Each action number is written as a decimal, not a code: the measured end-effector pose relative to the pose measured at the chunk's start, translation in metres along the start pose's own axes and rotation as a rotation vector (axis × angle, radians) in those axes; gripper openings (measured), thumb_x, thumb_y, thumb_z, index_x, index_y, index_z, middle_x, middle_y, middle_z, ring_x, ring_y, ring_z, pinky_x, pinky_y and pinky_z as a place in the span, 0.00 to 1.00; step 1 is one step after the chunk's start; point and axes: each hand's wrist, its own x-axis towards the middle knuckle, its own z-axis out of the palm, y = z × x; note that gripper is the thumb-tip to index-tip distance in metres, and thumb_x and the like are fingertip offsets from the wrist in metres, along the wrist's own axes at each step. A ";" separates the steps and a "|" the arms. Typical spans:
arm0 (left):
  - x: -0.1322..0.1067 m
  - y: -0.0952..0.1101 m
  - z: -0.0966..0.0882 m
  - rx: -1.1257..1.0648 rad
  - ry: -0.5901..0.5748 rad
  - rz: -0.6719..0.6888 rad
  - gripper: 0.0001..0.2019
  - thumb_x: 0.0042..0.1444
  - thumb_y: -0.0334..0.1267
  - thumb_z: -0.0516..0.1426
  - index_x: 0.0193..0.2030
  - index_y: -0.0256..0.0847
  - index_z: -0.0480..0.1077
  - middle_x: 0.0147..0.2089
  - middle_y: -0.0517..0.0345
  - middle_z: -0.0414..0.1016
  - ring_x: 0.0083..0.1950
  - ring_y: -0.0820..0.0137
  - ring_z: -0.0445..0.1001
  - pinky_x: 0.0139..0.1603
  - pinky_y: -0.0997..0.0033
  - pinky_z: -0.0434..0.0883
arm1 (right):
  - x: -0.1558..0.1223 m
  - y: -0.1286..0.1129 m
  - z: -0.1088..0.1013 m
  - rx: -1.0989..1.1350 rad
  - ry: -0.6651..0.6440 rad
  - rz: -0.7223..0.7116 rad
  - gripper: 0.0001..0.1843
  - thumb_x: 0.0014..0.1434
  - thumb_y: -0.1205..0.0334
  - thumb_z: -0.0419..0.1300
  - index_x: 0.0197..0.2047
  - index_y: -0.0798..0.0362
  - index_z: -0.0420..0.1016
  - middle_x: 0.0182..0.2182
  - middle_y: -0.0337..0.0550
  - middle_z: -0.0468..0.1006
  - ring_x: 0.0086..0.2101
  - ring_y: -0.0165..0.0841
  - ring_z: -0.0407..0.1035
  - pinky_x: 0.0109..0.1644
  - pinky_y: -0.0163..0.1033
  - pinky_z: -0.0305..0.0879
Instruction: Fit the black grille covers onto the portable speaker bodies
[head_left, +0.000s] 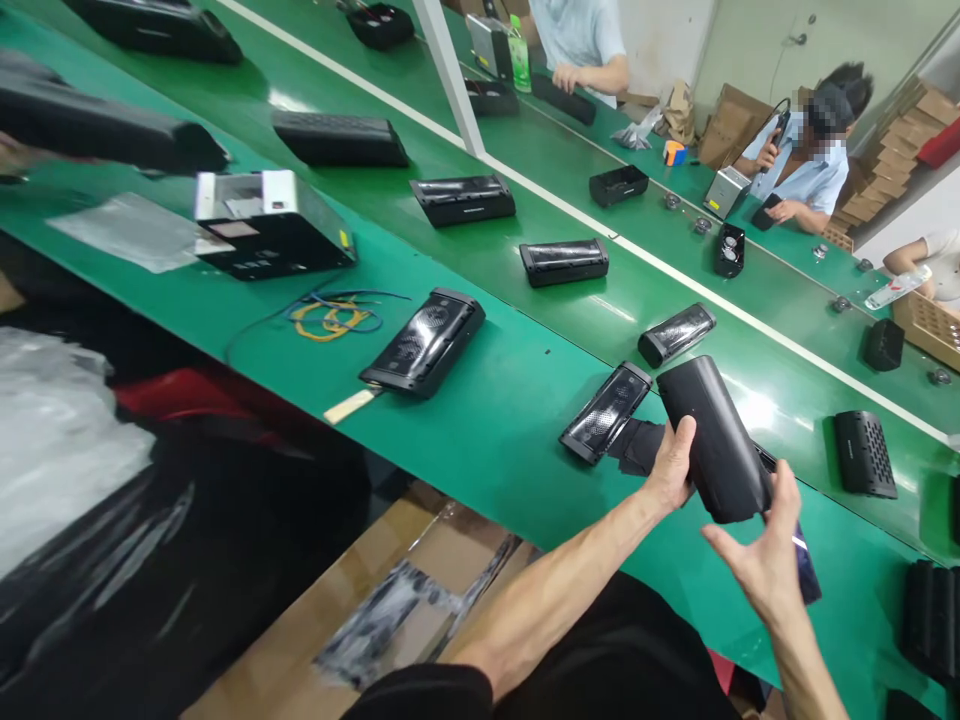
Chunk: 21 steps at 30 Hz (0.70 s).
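A black speaker housing (712, 440) is tilted above the green table, its smooth side facing me. My left hand (671, 468) grips its left side, thumb on the front; the other fingers are mostly hidden behind it. At the lower right end, my right hand (772, 565) is open, thumb and fingers spread around the corner; whether the fingertips touch it is hard to tell. Just left of the hands, a speaker with a glossy film front (607, 412) lies beside dark flat pieces (639, 446). A dark flat glossy object (807, 570) is partly hidden behind my right hand.
Several speakers, one here (566, 262), lie along the green conveyor belt (525, 215). On the left stand a metal box device (274, 225), coiled wires (330, 315) and another speaker (426, 342). Co-workers sit across the line. Black housings (930, 620) stand at right.
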 end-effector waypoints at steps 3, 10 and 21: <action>0.001 -0.003 0.005 0.033 0.074 0.046 0.43 0.49 0.66 0.74 0.66 0.45 0.72 0.69 0.42 0.78 0.72 0.46 0.73 0.75 0.44 0.68 | -0.009 0.002 0.018 0.064 0.217 0.028 0.58 0.57 0.35 0.70 0.78 0.49 0.48 0.73 0.62 0.55 0.72 0.61 0.53 0.76 0.71 0.50; 0.023 0.100 -0.009 0.611 -0.323 0.112 0.60 0.36 0.45 0.82 0.77 0.48 0.64 0.79 0.43 0.64 0.81 0.40 0.58 0.80 0.39 0.58 | -0.005 0.012 -0.030 0.233 0.157 0.155 0.52 0.51 0.34 0.75 0.71 0.47 0.65 0.67 0.55 0.69 0.64 0.56 0.67 0.69 0.61 0.64; 0.014 0.122 -0.006 0.862 -0.428 0.103 0.53 0.40 0.46 0.77 0.75 0.44 0.68 0.73 0.47 0.72 0.74 0.39 0.68 0.75 0.46 0.65 | -0.001 0.026 -0.040 0.376 0.012 0.176 0.46 0.51 0.35 0.76 0.67 0.44 0.70 0.63 0.51 0.73 0.59 0.53 0.71 0.64 0.59 0.69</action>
